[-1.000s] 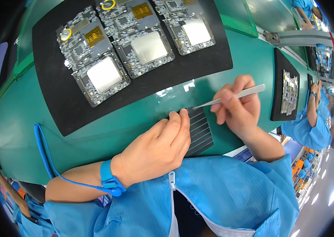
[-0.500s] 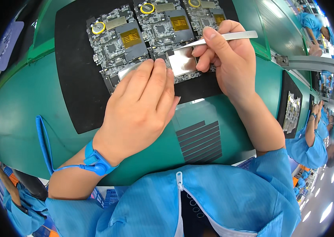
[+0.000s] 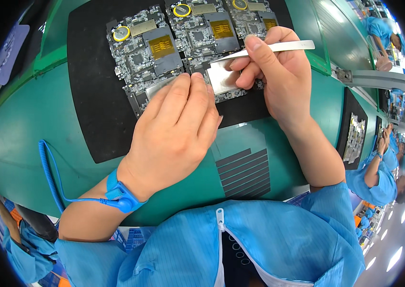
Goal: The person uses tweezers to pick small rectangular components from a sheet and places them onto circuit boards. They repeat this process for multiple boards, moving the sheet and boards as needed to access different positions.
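Observation:
Three circuit boards lie side by side on a black mat [image 3: 90, 105]: a left board [image 3: 135, 57], a middle board [image 3: 196, 34] and a partly covered right board [image 3: 255, 29]. Each carries a yellow-rimmed coin cell and an amber film patch. My left hand [image 3: 171, 122] rests palm down, fingers stretched out together, over the lower edges of the left and middle boards; its fingertips' undersides are hidden. My right hand [image 3: 283, 71] grips silver tweezers [image 3: 291, 46], their points at the upper left corner of a shiny metal plate [image 3: 222, 79] on the middle board.
A blue wrist strap [image 3: 121, 195] on my left wrist joins a coiled cord [image 3: 49, 167]. Dark strips [image 3: 243, 172] on a clear sheet lie on the green table [image 3: 25, 119]. Another mat with boards [image 3: 354, 138] lies right, near co-workers in blue.
The view has shifted slightly. Both hands and the tweezers keep nearly the same place on the boards. A co-worker's hands at the right have moved a little.

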Action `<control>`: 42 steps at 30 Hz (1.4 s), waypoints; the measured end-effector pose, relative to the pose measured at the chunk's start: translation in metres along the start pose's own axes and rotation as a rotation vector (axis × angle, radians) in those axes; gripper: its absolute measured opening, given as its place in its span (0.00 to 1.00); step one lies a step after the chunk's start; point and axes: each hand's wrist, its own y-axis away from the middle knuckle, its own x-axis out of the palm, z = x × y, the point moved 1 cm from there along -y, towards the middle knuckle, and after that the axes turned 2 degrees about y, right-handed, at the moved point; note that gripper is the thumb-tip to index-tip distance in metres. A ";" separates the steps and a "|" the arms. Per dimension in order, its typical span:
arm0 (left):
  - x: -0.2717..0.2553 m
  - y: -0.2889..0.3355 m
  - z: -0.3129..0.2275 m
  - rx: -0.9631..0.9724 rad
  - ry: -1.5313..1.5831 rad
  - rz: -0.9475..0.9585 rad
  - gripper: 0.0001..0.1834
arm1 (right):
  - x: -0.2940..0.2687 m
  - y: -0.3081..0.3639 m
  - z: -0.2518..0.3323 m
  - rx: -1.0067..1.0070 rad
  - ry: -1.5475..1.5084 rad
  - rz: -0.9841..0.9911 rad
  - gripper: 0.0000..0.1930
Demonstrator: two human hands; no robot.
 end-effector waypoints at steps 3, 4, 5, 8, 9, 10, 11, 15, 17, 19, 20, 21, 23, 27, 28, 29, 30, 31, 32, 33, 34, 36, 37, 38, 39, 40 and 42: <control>0.001 0.000 0.001 -0.032 0.045 0.006 0.22 | 0.000 0.000 -0.001 -0.011 0.002 0.004 0.12; 0.000 -0.001 0.002 -0.041 0.076 0.008 0.22 | 0.001 0.001 -0.001 -0.012 0.010 0.001 0.12; 0.000 -0.002 0.003 -0.051 0.104 0.011 0.21 | 0.001 0.001 -0.001 -0.013 0.017 -0.001 0.12; -0.003 -0.004 0.005 -0.061 0.148 0.046 0.21 | 0.002 0.002 -0.001 -0.021 0.015 -0.013 0.12; -0.003 -0.005 0.006 -0.061 0.157 0.062 0.21 | 0.003 0.003 -0.001 -0.035 0.019 -0.018 0.12; -0.005 -0.007 0.006 -0.056 0.164 0.071 0.21 | 0.004 0.004 -0.001 -0.050 0.023 -0.023 0.12; -0.007 -0.009 0.007 -0.054 0.169 0.080 0.21 | 0.005 0.005 -0.001 -0.064 0.025 -0.027 0.12; -0.014 -0.020 0.010 -0.060 0.241 0.166 0.20 | 0.006 0.011 -0.008 -0.319 0.203 -0.024 0.11; -0.013 -0.026 0.013 -0.041 0.237 0.172 0.19 | 0.005 0.013 -0.009 -0.380 0.178 0.001 0.11; -0.013 -0.028 0.008 -0.050 0.184 0.186 0.18 | 0.006 0.016 -0.005 -0.395 0.136 -0.054 0.11; -0.009 -0.028 0.002 -0.072 0.133 0.197 0.18 | 0.006 0.017 -0.003 -0.401 0.116 -0.078 0.11; -0.006 -0.025 -0.003 -0.095 0.082 0.208 0.19 | 0.005 0.020 -0.001 -0.380 0.095 -0.078 0.11; -0.002 -0.007 -0.018 -0.099 -0.073 0.169 0.20 | -0.003 0.029 0.005 -0.337 0.043 -0.075 0.11; 0.000 0.001 -0.014 -0.052 -0.089 0.132 0.25 | -0.025 0.071 0.013 -0.101 -0.030 -0.113 0.10; -0.002 0.000 -0.015 -0.033 -0.093 0.136 0.23 | -0.031 0.082 0.014 -0.079 -0.044 -0.090 0.10; -0.006 -0.002 -0.016 -0.014 -0.095 0.140 0.22 | -0.036 0.092 0.015 -0.045 -0.038 -0.095 0.09; -0.010 -0.001 -0.019 -0.003 -0.103 0.146 0.21 | -0.040 0.101 0.016 -0.010 -0.036 -0.091 0.09; -0.012 0.001 -0.025 0.022 -0.072 0.138 0.20 | -0.045 0.109 0.017 0.024 -0.034 -0.087 0.09; -0.014 0.004 -0.034 0.051 -0.036 0.134 0.19 | -0.050 0.117 0.016 0.060 -0.022 -0.059 0.09; -0.016 0.007 -0.042 0.080 0.002 0.130 0.19 | -0.052 0.122 0.015 0.084 -0.012 -0.059 0.09; -0.017 0.011 -0.048 0.113 0.018 0.156 0.16 | -0.054 0.126 0.013 0.108 -0.002 -0.058 0.10; -0.022 0.017 -0.059 0.215 0.123 0.312 0.17 | -0.057 0.138 0.011 0.155 0.028 -0.096 0.10; -0.024 0.021 -0.064 0.267 0.176 0.389 0.17 | -0.056 0.138 0.008 0.171 0.043 -0.123 0.10; -0.022 0.025 -0.067 0.279 0.163 0.385 0.18 | -0.055 0.136 0.005 0.180 0.059 -0.149 0.10; -0.022 0.027 -0.070 0.281 0.173 0.392 0.18 | -0.054 0.136 0.004 0.193 0.071 -0.139 0.10; -0.022 0.028 -0.072 0.282 0.182 0.399 0.18 | -0.053 0.136 0.004 0.206 0.081 -0.129 0.10; -0.022 0.026 -0.072 0.299 0.198 0.402 0.19 | -0.050 0.136 0.003 0.188 0.095 -0.117 0.10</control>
